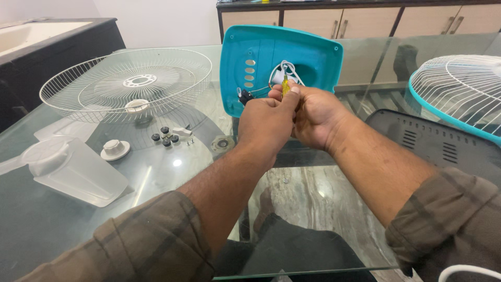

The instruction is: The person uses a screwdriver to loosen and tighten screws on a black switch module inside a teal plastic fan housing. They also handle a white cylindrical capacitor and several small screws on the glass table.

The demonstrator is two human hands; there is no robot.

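Observation:
A teal plastic fan base cover (pixel 313 57) stands tilted on its edge on the glass table, its hollow inside facing me, with white wires (pixel 284 70) and a small black part (pixel 244 96) hanging in it. My left hand (pixel 266 122) and my right hand (pixel 315 117) are pressed together just in front of it. A thin yellow screwdriver (pixel 285 87) pokes up between their fingertips toward the wires; which hand grips it is unclear. Both fists are closed.
A white wire fan guard (pixel 130 83) lies at the left, with a translucent fan blade (pixel 68 169), a white cap (pixel 115 149) and small black knobs and screws (pixel 166 137) near it. Another guard with a teal rim (pixel 459 94) and a dark panel (pixel 433 143) sit right.

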